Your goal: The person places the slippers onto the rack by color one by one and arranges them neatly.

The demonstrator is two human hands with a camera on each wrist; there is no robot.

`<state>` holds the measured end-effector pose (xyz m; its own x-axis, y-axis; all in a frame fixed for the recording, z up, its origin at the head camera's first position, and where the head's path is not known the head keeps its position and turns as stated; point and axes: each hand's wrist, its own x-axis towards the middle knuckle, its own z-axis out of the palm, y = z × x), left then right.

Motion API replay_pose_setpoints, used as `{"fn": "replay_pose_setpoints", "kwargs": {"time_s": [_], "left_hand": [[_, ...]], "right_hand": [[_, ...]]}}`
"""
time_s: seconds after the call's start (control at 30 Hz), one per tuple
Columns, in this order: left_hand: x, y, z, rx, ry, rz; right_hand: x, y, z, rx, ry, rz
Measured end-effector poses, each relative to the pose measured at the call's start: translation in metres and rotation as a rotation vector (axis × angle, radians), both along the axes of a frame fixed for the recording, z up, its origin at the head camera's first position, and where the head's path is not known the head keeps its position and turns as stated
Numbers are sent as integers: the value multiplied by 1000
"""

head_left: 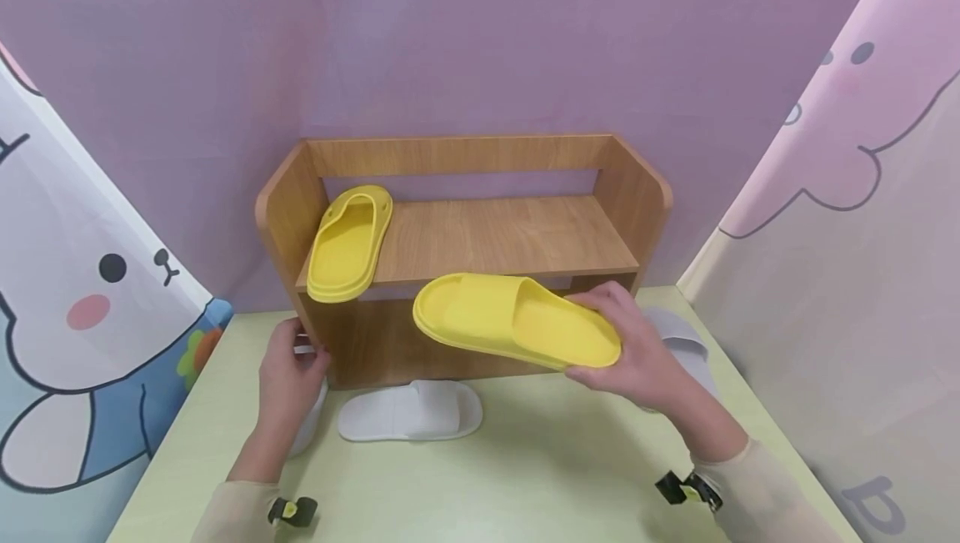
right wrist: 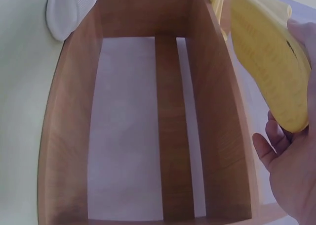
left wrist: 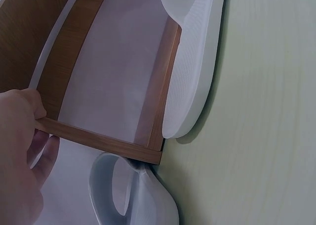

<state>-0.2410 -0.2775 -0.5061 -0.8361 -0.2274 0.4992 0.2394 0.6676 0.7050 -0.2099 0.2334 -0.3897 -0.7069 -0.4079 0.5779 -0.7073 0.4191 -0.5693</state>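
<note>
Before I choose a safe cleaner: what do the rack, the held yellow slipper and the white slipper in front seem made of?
Rack: wood or wood-look board, satin; brown grain shows, though it may be printed.
Yellow slipper: probably moulded foam or rubber, matte; it looks like one smooth, seamless piece.
White slipper: perhaps matte foam or plastic; fine ridges show inside.

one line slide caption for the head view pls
Right hand holds a yellow slipper before a wooden rack, a second yellow slipper on its upper shelf, left hand gripping the rack's side.
</note>
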Motion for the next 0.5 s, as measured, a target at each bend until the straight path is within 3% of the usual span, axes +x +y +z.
{"fn": "replay_pose_setpoints", "kwargs": {"time_s": [0.2,0.5], "left_hand": [[1,0,1,-4,-4,5],[0,1,0,3,-4,7]], "right_hand": [[-1,-13,11,-19,-58,-63],[-10,-35,25,-21,-26,-189]]}}
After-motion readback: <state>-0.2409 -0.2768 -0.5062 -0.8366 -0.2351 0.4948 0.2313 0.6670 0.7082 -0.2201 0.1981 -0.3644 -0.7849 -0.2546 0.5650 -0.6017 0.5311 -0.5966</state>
